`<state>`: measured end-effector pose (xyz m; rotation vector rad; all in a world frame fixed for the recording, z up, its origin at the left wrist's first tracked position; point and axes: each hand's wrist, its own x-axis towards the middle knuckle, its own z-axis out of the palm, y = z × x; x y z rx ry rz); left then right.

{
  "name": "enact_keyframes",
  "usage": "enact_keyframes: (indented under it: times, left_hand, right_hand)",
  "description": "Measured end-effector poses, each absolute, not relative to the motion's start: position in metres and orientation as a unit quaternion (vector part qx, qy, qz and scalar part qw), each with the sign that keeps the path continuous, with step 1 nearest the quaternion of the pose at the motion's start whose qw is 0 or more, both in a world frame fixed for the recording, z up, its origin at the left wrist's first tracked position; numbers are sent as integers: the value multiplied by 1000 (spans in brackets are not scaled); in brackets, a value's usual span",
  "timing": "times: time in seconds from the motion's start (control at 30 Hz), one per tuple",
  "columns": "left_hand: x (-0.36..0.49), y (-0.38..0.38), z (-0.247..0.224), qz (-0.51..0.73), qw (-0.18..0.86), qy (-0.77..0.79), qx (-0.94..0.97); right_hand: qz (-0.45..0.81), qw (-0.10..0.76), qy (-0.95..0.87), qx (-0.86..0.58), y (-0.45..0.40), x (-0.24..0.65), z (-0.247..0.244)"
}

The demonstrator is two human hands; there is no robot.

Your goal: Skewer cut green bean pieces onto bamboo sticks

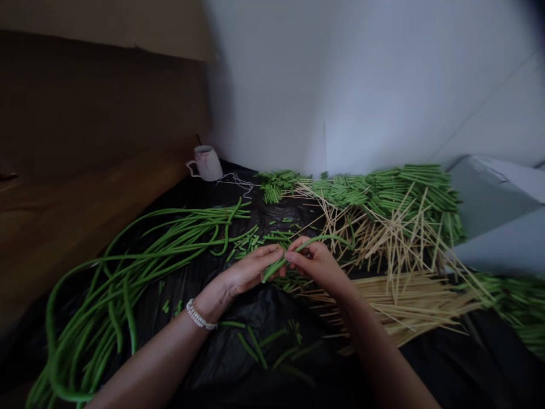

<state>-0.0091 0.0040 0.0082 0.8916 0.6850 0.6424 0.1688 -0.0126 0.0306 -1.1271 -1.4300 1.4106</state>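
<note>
My left hand (255, 264), with a beaded bracelet (198, 318) at its wrist, holds green bean pieces (272, 270) between thumb and fingers. Close against it, my right hand (313, 261) pinches a long green bean (332, 237) whose free end curves off to the right. Short cut pieces (249, 241) lie on the black plastic (251, 307) behind and below the hands. Long uncut beans (128, 261) spread in a loose bundle at the left. Thin wooden sticks (409, 301) are piled to the right of my right hand.
A white mug (208, 163) stands at the back left beside tangled white string (240, 184). Skewered rows of cut beans (383, 190) lie along the pale wall. More beans (519, 309) are at the far right, near a grey box-like object (494, 199).
</note>
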Motion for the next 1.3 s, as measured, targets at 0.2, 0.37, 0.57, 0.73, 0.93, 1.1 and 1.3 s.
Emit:
enact_keyframes:
  times: [0.2,0.37,0.57,0.73,0.93,1.1,1.3]
  left_hand:
    - [-10,3,3,240,823,306,413]
    - [-7,3,2,229,806,309,450]
    - [-3,4,-4,280,767,337,470]
    - [1,7,-8,353,780,335,393]
    - [3,8,-8,377,829,309,274]
    - [4,9,-10,401,813,350,236]
    - [1,12,-3,415,808,313,277]
  right_hand:
    - [565,403,-573,-435,-15,175,22]
    - [564,452,-529,-445,-18,184,18]
    - [538,505,-491,-463,-23,187,13]
    - [506,528,-497,-467,-27,177,13]
    - [448,528,-561,-454,-30,165,7]
    - [450,501,-592,-443,-33,163,6]
    - [599,490,-478,-415,-32,179,14]
